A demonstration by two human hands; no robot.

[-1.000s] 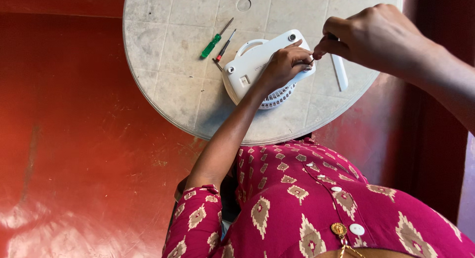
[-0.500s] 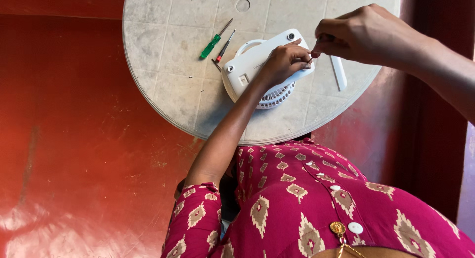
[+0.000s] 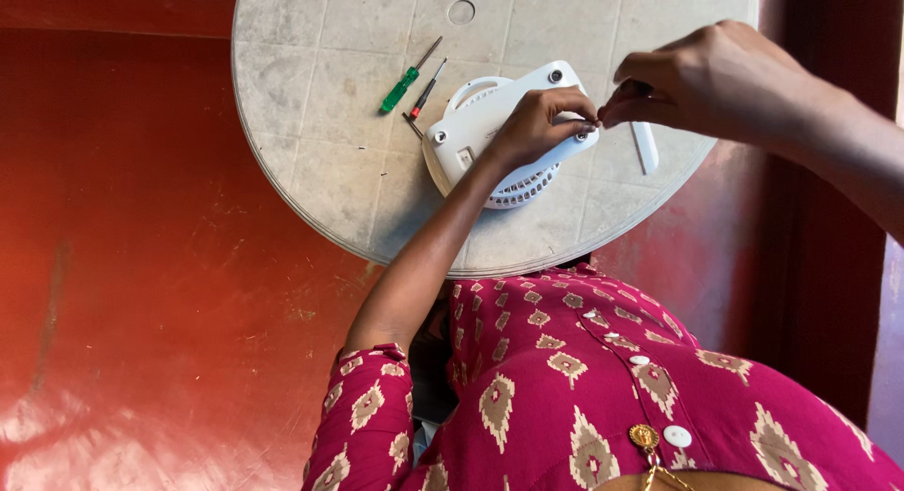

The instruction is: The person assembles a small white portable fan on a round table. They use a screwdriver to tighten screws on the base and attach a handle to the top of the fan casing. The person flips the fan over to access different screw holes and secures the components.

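**Two hands meet at the corner of a white fan housing**

On the round grey tabletop (image 3: 311, 152) lies a white plastic fan housing (image 3: 476, 133), its grille showing at the near edge. The left hand (image 3: 532, 124) rests closed on the housing, fingertips pinched at its right corner. The right hand (image 3: 716, 77) comes in from the right, fingers closed and pinched at that same corner; whatever small part sits between the fingertips is too small to make out.

A green-handled screwdriver (image 3: 407, 78) and a slimmer red-handled screwdriver (image 3: 426, 89) lie just left of the housing. A narrow white strip (image 3: 645, 147) lies under the right wrist.

Judging from the pinch, a tiny part could slip free and roll off the tabletop onto the red floor (image 3: 141, 293); the housing, held by one hand only, might also shift.

No packages, labels or signs are legible.
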